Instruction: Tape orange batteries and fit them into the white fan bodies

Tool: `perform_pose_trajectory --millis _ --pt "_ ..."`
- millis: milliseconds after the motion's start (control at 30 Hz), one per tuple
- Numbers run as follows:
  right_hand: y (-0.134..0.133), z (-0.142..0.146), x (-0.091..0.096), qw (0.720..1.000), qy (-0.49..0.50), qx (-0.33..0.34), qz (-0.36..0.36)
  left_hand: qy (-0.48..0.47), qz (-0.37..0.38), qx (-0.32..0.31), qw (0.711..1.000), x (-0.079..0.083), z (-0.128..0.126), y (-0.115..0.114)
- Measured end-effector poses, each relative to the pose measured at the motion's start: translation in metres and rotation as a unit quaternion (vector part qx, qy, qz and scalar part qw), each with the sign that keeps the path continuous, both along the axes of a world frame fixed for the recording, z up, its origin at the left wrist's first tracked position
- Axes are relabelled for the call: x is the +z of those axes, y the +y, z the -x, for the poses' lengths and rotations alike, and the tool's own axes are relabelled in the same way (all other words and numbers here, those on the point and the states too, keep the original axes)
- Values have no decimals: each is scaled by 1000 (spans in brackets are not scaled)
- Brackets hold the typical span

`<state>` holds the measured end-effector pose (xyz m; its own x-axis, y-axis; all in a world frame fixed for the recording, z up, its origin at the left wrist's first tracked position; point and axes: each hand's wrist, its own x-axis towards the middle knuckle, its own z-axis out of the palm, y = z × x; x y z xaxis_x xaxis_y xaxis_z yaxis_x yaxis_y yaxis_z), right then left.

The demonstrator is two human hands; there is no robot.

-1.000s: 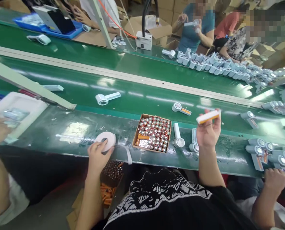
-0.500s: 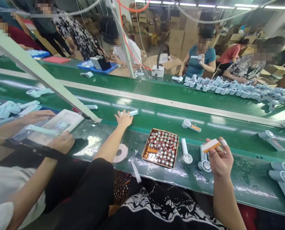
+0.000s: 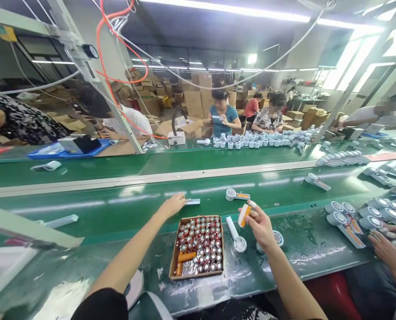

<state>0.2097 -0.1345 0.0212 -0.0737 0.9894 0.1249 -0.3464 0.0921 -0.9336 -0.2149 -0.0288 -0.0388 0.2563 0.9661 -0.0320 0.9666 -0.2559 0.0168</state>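
Note:
My left hand (image 3: pixel 173 205) reaches out over the green conveyor belt (image 3: pixel 118 209) and closes on a white fan part (image 3: pixel 192 202) whose handle sticks out to the right. Raised just right of the box, my right hand (image 3: pixel 259 226) pinches a white and orange piece (image 3: pixel 244 215). Between my arms sits a cardboard box (image 3: pixel 198 247) packed with several upright batteries. A white fan shell (image 3: pixel 235 237) lies right of the box, and another (image 3: pixel 278 238) peeks from behind my right wrist.
A fan with an orange insert (image 3: pixel 236 195) lies on the belt beyond. Several fan bodies (image 3: pixel 347 215) crowd the right, near another person's hands (image 3: pixel 389 242). A tape roll (image 3: pixel 136 286) sits under my left arm. Workers sit across the line behind rows of parts (image 3: pixel 258 140).
The view has tilted up, showing more of the hall. My left hand left the tape roll and reached onto the belt for the fan part. My right hand lowered the piece slightly.

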Motion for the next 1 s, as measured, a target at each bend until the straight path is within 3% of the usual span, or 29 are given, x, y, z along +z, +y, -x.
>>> perform_pose_trajectory --millis 267,367,500,633,767,867,1000 --pt "28 24 20 975 -120 168 -78 4 45 -27 999 -19 -10 17" --pt "48 44 29 958 -156 211 -112 -13 64 -35 997 -23 -16 25" --pt "83 80 30 923 -212 286 -146 -42 68 2 997 -29 -27 31" --pt "129 118 16 901 -322 247 -155 -81 77 31 993 -30 -33 36" --pt "167 150 -11 886 -388 216 -134 -129 106 44 985 -27 -27 45" --pt "178 167 -28 856 -443 226 -139 -157 116 54 979 -24 -23 50" --pt "177 178 -37 795 -529 242 -175 -174 105 81 976 -18 -27 50"
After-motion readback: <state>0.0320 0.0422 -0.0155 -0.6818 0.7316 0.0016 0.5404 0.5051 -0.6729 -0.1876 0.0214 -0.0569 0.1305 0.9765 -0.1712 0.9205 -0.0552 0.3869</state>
